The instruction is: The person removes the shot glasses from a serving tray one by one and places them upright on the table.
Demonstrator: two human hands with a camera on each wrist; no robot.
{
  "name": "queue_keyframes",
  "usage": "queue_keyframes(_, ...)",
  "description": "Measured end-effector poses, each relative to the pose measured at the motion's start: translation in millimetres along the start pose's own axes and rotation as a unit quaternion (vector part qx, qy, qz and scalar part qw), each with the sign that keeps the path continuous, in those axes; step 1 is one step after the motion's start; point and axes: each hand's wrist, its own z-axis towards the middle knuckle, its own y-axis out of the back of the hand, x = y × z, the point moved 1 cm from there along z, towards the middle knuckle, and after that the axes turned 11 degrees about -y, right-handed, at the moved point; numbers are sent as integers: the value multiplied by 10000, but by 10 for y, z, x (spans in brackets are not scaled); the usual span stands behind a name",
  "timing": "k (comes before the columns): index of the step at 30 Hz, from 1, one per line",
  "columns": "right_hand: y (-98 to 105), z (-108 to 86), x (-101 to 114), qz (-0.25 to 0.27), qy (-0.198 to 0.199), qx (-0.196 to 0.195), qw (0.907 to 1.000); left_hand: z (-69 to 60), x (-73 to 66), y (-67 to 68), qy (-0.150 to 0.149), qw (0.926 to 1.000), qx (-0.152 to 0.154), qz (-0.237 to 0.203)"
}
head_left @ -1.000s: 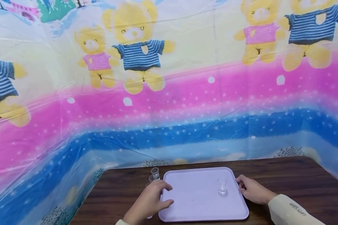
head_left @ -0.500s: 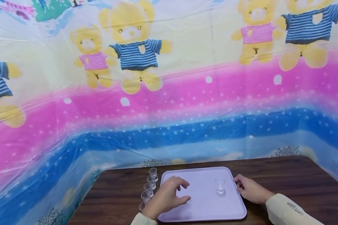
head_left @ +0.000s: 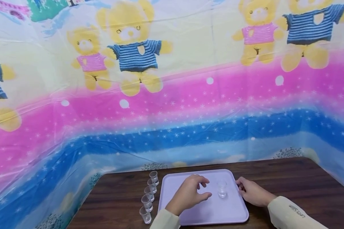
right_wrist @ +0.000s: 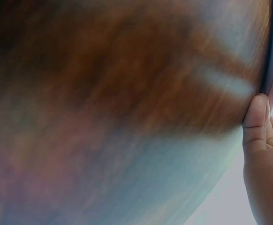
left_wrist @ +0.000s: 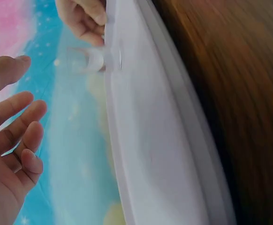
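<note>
A small clear shot glass (head_left: pixel 222 190) stands upright on the right part of the pale lilac tray (head_left: pixel 212 213). My left hand (head_left: pixel 187 194) is above the tray, just left of that glass, thumb and fingers spread apart around nothing. The left wrist view has the same hand (left_wrist: pixel 14 136) with loosely bent fingers, apart from the blurred glass (left_wrist: pixel 95 60). At the tray's right rim, my right hand (head_left: pixel 253 190) grips the edge with curled fingers. In the right wrist view its thumb (right_wrist: pixel 256 117) lies against the rim; the other fingers are partly hidden.
Several more clear shot glasses (head_left: pixel 146 203) stand in a row on the dark wooden table (head_left: pixel 114 197), along the tray's left side. Behind the table hangs a bear-patterned cloth (head_left: pixel 172 95).
My left hand has moved right from the tray's left edge to near the glass on it, uncovering the row of glasses. My right hand stays at the rim.
</note>
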Motion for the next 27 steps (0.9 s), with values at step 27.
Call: queue_keyframes(27,-6,-12,-5,31,45,-52,10000,504,-48,-393,616,9962,562,256)
